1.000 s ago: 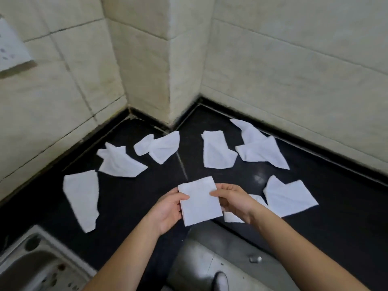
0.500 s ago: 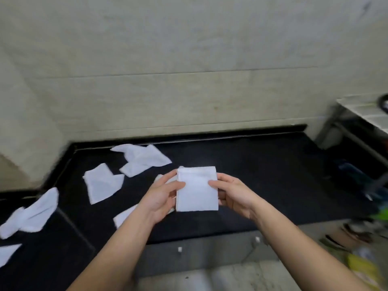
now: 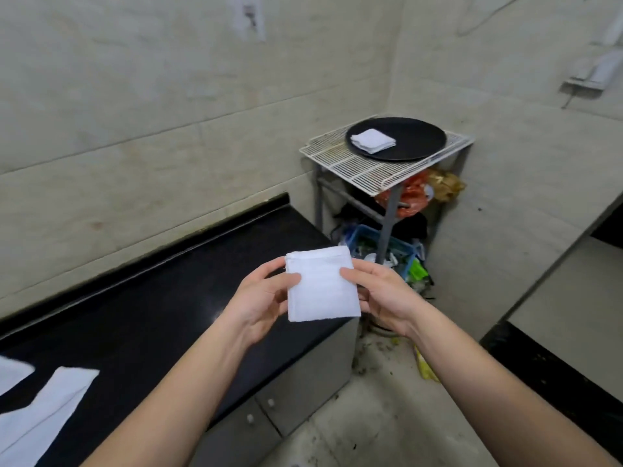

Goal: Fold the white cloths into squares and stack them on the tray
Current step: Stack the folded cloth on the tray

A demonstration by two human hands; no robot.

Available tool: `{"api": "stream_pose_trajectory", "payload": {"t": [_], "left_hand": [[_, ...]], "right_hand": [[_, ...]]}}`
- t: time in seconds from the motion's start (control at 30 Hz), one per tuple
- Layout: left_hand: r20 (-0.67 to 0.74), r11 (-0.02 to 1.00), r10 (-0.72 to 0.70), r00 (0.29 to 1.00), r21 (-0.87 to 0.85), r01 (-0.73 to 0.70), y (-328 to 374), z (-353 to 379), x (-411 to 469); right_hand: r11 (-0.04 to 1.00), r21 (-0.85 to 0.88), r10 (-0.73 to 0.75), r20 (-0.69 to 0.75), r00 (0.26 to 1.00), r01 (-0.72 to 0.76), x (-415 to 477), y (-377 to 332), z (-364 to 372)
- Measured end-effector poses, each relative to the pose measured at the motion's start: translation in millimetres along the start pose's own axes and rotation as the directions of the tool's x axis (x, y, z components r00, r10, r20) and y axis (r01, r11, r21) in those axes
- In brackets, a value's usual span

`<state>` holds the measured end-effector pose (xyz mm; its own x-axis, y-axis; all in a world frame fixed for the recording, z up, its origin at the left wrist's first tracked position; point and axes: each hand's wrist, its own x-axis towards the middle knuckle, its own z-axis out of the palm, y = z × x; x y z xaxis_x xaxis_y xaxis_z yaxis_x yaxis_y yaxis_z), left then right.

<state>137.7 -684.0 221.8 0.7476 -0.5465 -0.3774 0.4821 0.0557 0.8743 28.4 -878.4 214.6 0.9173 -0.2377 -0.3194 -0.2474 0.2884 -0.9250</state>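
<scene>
Folded white cloth (image 3: 322,286), square, held up in the air in front of the person, above the right end of the black surface (image 3: 151,298). Left hand (image 3: 261,298) pinches the cloth's left edge, thumb on the front, fingers behind. Right hand (image 3: 381,294) pinches the right edge the same way, thumb tip on the front face. Both hands grip the cloth; it touches nothing else. Top edge shows the layered fold.

Round black tray (image 3: 421,136) sits on a white wire rack (image 3: 364,170) in the room corner, well apart from the held cloth, up and to the right. Small stack of folded cloths (image 3: 372,140) lies on the left part of the tray; layer count not readable. Rest of the tray is bare.

Unfolded cloth (image 3: 43,409) lies flat on the surface at the lower left, partly cut by the frame edge. Corner of a second loose cloth (image 3: 13,369) just beside it at the far left edge.

Under the rack: orange bag (image 3: 411,197), blue basket (image 3: 364,235) with mixed items, too cluttered to tell. Grey cabinet doors (image 3: 303,392) with small knobs below the surface. Floor (image 3: 371,416) is dirty, with bits of debris. Pale tiled walls behind.
</scene>
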Motion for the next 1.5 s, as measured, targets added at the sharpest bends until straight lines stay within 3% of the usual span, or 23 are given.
{"api": "stream_pose_trajectory", "payload": {"t": [0.37,0.73,1.03,1.3,1.5], "left_hand": [[0.1,0.999,0.037,0.994,0.002,-0.038,51.6,149.9,199.1],[0.093,0.999,-0.01,0.996,0.05,0.005,117.2,233.3,347.6],[-0.188,1.0,0.03,0.982,0.005,-0.03,140.5,265.3,467.0],[-0.54,0.996,0.08,0.838,0.082,-0.043,148.9,265.6,548.2],[-0.61,0.994,0.101,0.786,0.089,-0.059,150.0,257.3,577.6]], "right_hand": [[0.996,-0.02,-0.084,-0.274,0.958,0.082,115.2,-106.5,-154.8],[0.992,-0.077,-0.122,-0.282,0.952,0.104,234.6,-198.8,-252.6],[0.985,-0.167,-0.058,-0.131,0.99,0.036,392.0,-248.4,-321.7],[0.954,-0.299,0.038,0.044,0.998,-0.023,517.1,-268.3,-340.8],[0.949,-0.315,0.039,0.072,0.997,-0.015,551.8,-268.5,-342.5]]}}
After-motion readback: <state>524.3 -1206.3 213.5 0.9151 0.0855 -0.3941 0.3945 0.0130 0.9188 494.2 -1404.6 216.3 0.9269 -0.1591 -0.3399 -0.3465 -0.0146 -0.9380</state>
